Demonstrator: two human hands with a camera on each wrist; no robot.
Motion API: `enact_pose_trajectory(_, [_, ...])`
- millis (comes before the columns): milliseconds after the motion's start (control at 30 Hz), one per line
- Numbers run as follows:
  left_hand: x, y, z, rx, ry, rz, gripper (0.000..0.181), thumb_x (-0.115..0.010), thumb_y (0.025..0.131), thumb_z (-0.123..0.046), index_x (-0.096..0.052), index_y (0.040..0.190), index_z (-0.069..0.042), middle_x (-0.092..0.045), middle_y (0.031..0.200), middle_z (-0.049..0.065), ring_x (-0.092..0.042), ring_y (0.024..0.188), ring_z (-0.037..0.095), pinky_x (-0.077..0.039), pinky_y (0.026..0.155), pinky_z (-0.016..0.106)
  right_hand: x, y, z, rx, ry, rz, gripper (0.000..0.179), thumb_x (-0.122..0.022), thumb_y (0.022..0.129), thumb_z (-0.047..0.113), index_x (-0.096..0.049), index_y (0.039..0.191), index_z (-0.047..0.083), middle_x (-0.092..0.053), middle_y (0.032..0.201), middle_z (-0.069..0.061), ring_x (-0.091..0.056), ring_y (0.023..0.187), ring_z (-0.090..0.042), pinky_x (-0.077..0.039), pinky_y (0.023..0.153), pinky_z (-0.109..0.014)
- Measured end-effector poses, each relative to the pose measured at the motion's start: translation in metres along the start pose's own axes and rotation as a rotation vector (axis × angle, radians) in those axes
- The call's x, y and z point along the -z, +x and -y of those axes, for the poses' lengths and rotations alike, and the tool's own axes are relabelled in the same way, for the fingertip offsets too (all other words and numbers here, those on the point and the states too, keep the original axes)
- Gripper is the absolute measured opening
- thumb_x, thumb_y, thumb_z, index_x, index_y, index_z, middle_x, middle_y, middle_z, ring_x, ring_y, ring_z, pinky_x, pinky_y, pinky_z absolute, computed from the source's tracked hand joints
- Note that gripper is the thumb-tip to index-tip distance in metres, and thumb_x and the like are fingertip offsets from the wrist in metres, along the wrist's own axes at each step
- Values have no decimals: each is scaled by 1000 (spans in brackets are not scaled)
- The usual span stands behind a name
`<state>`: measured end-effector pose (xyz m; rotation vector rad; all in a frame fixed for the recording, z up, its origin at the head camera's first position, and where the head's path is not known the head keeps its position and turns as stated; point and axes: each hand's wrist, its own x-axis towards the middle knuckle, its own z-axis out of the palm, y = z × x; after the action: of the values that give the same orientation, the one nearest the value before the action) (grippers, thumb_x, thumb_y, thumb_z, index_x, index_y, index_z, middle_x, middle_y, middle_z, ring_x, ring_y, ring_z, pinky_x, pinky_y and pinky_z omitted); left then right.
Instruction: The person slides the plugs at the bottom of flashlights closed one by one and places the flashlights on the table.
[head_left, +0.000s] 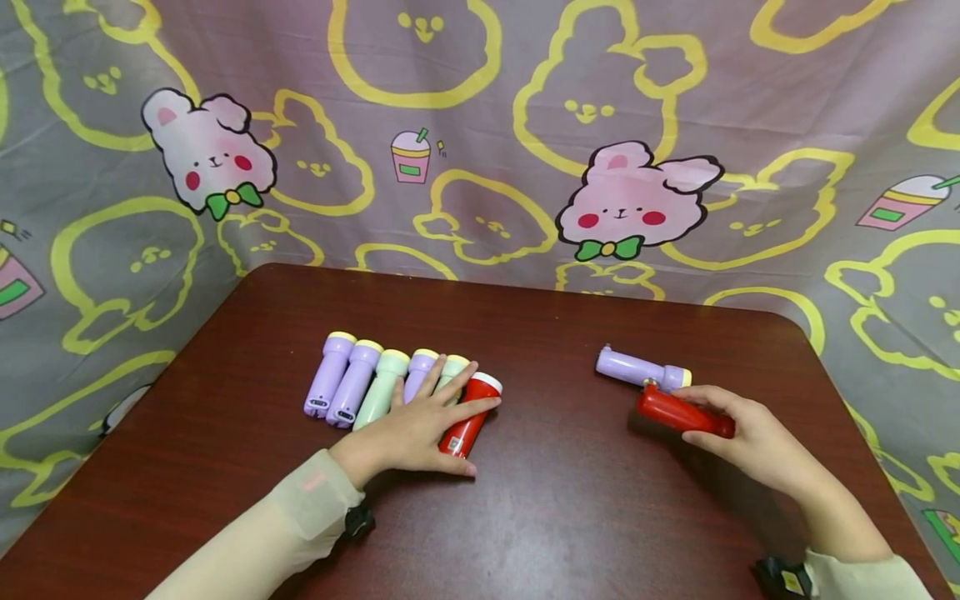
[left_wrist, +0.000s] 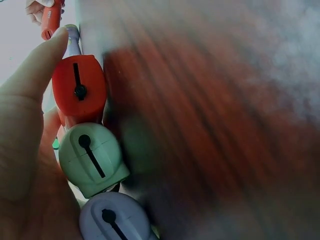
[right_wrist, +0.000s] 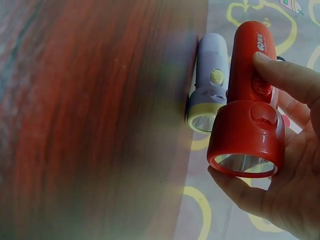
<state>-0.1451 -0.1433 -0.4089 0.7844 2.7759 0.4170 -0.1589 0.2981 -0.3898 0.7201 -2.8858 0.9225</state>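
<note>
My left hand [head_left: 416, 429] lies with spread, fairly straight fingers over the right end of a row of flashlights. Under and beside its fingers are a red flashlight [head_left: 463, 432] with a white rim, a green flashlight [left_wrist: 92, 160] and a purple one [left_wrist: 115, 217]. Over the table's right side, my right hand [head_left: 757, 437] grips another red flashlight [right_wrist: 246, 132] between thumb and fingers, its lens end facing the right wrist camera. Just beyond it, a purple flashlight [head_left: 630, 368] with a yellow rim lies on its side, apart from the row.
Farther left in the row are two purple flashlights [head_left: 327, 379] [head_left: 358, 383] and a green one [head_left: 382, 383]. The brown table [head_left: 555, 517] has rounded far corners. A cartoon-printed curtain [head_left: 480, 133] hangs behind it and along both sides.
</note>
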Motion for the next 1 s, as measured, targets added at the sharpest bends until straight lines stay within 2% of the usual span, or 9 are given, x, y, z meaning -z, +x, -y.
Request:
enact_pose_trajectory(467, [3, -2, -3, -9, -3, -12, 87, -70, 76, -70, -30, 151, -52, -2, 169, 0, 7, 153, 42, -11, 97, 88, -4, 1, 7, 26, 24, 17, 51, -84, 77, 11, -64, 123, 17, -71, 103, -1, -54, 84, 0, -46, 68, -22])
enact_pose_trajectory(1000, [2, -2, -2, -6, -15, -12, 86, -71, 77, -68, -29, 151, -52, -2, 169, 0, 8, 153, 42, -9, 99, 87, -13, 6, 16, 48, 36, 32, 53, -85, 76, 10, -64, 124, 19, -70, 109, -2, -55, 86, -3, -47, 71, -23])
